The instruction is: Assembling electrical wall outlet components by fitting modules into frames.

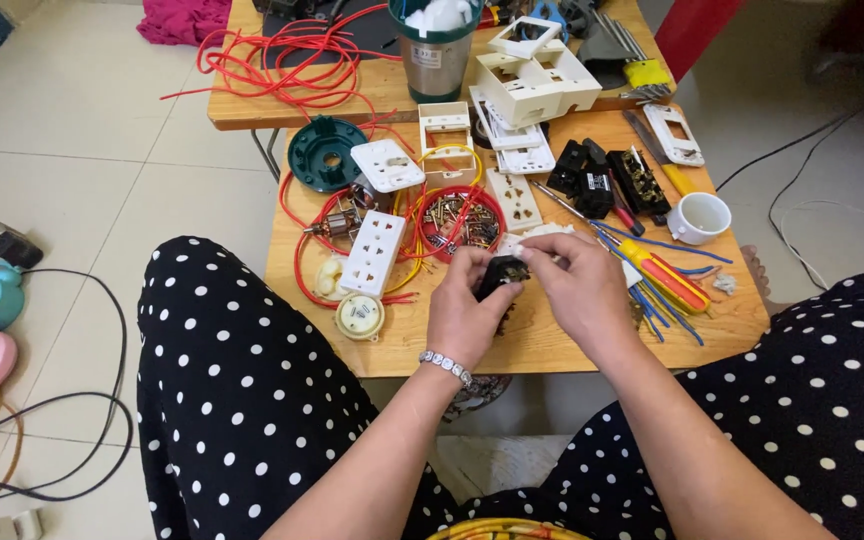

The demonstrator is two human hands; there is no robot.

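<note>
Left hand (464, 308), bracelet at the wrist, fingers curled closed around a small black socket module (504, 272); thumb and forefinger pinch its left end. Right hand (577, 285) closed on the same module from the right, fingertips on its top edge. Module held just above the wooden table (552, 345), near its front edge; long axis runs roughly left-right between the hands, which way its face points I cannot tell. White three-socket strip (373, 253) lies left of the hands. Red dish of screws (460, 222) just behind. Yellow-and-red screwdriver (664, 272) right, beside blue wires. White cup (700, 217) farther right.
</note>
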